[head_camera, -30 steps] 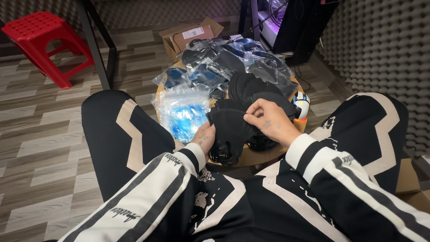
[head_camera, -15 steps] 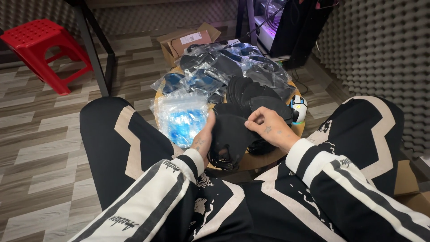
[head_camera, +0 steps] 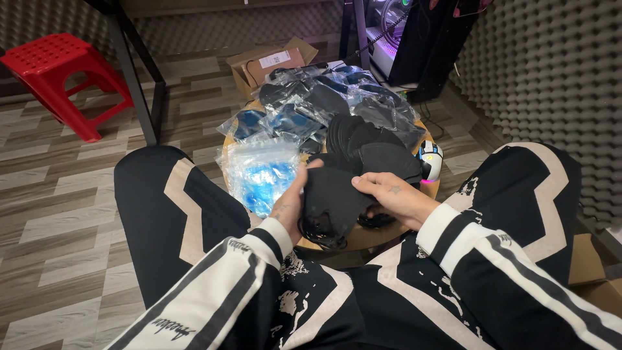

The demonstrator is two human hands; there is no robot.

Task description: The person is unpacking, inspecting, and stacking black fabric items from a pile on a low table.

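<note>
On the small round wooden table point(head_camera: 382, 236) between the person's knees, both hands hold one black fabric piece point(head_camera: 330, 201). The left hand point(head_camera: 291, 204) grips its near-left edge, fingers curled; the right hand point(head_camera: 389, 194) pinches its right edge. Since a second ago the hands have shifted slightly leftward on the table and the piece looks drawn wider between them, so handling of this piece appears under way. Left of the fabric lies a clear plastic bag point(head_camera: 262, 172) holding something blue. Behind it, a loose stack of black pieces point(head_camera: 366, 139), then more sealed clear bags point(head_camera: 311, 100) with dark contents. Beyond the table sits an open cardboard box point(head_camera: 269, 61), contents unclear.
</note>
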